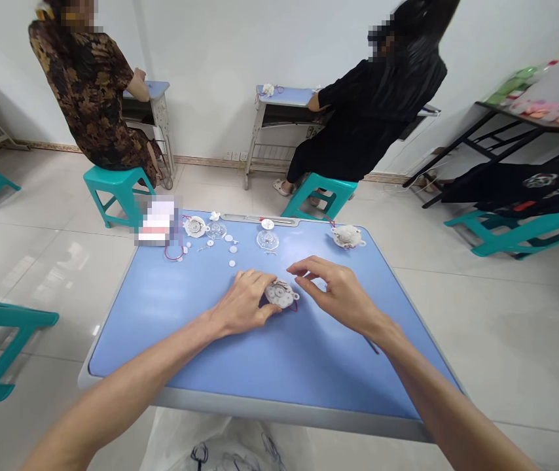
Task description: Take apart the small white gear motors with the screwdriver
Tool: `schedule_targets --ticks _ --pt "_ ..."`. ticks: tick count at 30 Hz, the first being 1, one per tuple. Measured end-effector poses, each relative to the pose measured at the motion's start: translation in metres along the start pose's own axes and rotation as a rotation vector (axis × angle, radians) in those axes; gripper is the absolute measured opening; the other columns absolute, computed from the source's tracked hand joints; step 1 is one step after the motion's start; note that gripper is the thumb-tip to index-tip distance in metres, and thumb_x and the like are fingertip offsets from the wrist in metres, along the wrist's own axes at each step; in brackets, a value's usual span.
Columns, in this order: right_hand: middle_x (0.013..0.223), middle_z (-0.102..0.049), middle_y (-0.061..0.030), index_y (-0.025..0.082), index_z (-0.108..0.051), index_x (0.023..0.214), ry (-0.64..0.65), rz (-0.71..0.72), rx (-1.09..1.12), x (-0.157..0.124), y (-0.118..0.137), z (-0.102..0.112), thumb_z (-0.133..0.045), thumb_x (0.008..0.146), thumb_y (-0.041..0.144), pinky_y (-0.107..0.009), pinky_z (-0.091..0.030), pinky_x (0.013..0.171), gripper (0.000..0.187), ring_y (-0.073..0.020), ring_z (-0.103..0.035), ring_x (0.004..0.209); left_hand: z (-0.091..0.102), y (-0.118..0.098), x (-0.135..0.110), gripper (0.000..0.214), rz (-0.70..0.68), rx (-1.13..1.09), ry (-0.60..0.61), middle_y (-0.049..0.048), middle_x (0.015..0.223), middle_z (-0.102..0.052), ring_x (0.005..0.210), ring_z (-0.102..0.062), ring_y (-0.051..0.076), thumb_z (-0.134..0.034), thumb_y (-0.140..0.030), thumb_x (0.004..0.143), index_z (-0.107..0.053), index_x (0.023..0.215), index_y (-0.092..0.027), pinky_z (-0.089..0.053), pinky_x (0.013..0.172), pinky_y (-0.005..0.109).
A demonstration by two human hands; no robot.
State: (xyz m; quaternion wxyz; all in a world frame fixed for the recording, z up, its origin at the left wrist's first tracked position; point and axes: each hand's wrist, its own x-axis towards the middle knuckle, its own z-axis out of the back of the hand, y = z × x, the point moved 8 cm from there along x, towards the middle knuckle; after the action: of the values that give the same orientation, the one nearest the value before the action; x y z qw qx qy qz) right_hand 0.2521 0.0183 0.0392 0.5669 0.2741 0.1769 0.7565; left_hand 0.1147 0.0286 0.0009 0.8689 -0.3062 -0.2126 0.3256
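Observation:
My left hand is closed around the left side of a round white plastic gear housing, holding it on the blue desk. Small gears show on its upper face, a ring tab sticks out at the right, and a red wire lies beside it. Just right of the housing, my right hand hovers with thumb and forefinger curved towards each other, a small gap between the tips. Nothing shows between them. A thin dark rod lies partly hidden beneath my right forearm.
Along the desk's far side lie another gear housing, a clear disc, a third housing and several small white gears. A blurred box sits at the far left corner. Two people sit on teal stools beyond.

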Motion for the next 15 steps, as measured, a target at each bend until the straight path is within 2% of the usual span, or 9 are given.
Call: schedule_targets --ticks 3,6,15 --pt "0.096 -0.072 -0.0057 0.022 -0.07 0.098 -0.001 0.091 -0.121 -0.006 0.018 0.007 -0.054 0.094 0.026 -0.033 -0.054 0.075 0.018 -0.0202 -0.066 0.089 -0.001 0.001 0.0 0.04 -0.008 0.0 -0.006 0.0088 0.117 -0.067 0.11 -0.058 0.027 -0.072 -0.026 0.083 -0.055 0.118 -0.018 -0.041 0.095 0.041" --pt "0.092 -0.072 -0.0061 0.022 -0.071 0.096 0.057 0.119 -0.242 -0.01 0.028 0.003 -0.055 0.094 0.027 -0.035 -0.052 0.074 0.016 -0.022 -0.065 0.089 -0.001 0.001 0.0 0.038 -0.018 0.006 -0.014 0.0087 0.115 -0.067 0.108 -0.059 0.026 -0.072 -0.028 0.084 -0.056 0.117 -0.018 -0.041 0.093 0.041" --pt "0.085 -0.072 -0.0044 0.02 -0.074 0.096 0.182 0.022 -0.434 -0.002 0.031 -0.014 -0.064 0.091 0.029 -0.035 -0.048 0.068 0.014 -0.0225 -0.064 0.086 0.0 -0.001 0.0 0.03 -0.021 0.034 -0.009 0.0071 0.111 -0.068 0.103 -0.059 0.026 -0.069 -0.032 0.086 -0.056 0.109 -0.019 -0.04 0.09 0.04"
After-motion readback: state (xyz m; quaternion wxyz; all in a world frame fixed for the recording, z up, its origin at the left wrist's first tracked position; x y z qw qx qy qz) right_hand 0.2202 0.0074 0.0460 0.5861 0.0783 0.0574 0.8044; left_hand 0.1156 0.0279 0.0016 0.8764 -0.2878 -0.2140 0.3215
